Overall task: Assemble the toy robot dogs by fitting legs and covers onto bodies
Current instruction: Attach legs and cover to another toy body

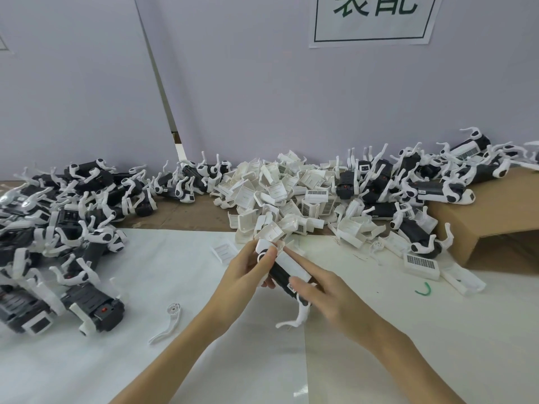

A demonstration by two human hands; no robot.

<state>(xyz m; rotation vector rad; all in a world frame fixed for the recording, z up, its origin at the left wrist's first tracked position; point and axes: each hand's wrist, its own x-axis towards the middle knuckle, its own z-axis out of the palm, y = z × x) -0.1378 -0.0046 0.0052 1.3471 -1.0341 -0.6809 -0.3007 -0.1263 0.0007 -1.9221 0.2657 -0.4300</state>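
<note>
Gripping toy dog body in curled left hand fingers, right hand fingers straight, pressing white cover

We are seeing bright, even, diffuse light from above, leaving only faint soft shadows under the forearms toward 6 o'clock. The white table covering is glaring slightly near 8 o'clock. The wide lens is bending the wall panels toward 12 and stretching things at 3 and 9 o'clock. The right hand is blurring slightly; the far heaps are looking soft.
</note>
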